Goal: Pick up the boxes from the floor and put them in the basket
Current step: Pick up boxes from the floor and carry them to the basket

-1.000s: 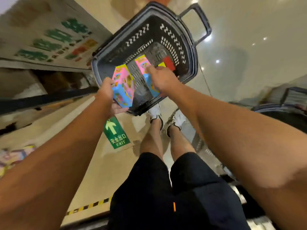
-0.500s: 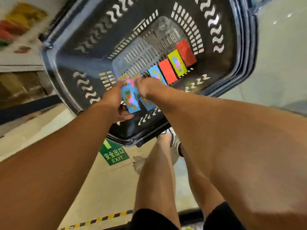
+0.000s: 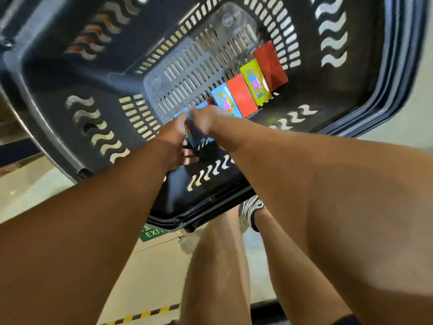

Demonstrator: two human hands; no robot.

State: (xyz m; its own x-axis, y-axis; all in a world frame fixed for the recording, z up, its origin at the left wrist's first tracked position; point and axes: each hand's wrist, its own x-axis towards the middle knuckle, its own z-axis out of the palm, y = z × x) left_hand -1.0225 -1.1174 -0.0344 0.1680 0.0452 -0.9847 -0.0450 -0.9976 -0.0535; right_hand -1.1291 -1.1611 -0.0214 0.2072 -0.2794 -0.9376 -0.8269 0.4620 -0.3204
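The person is bent over a dark plastic basket (image 3: 70,95) on the floor, both arms reaching down inside it. Along the right side of the basket floor a row of boxes already stands packed edge to edge: a red box (image 3: 271,63) farthest away, then a green box (image 3: 256,85), an orange-red box (image 3: 242,98) and a blue box (image 3: 225,102) nearest the hands.

The left hand (image 3: 172,141) and the right hand (image 3: 205,120) meet at the near end of that row around a light blue box (image 3: 199,137), just beside the blue one. The left hand's fingers curl round its left side. The right hand sits over its top and right edge with knuckles bent, seemingly pinching it; its fingertips are hidden, so how tight the hold is I cannot tell. A sliver of pink shows next to the held box, possibly a second box, but it is too covered to be sure.

By my reckoning the job is well along: four boxes are set in place and this one is being slotted in as the next. Only a green exit sign (image 3: 152,233), a shoe (image 3: 254,207) and some hazard striping show on the visible floor, no loose boxes, though most of the floor is out of view.
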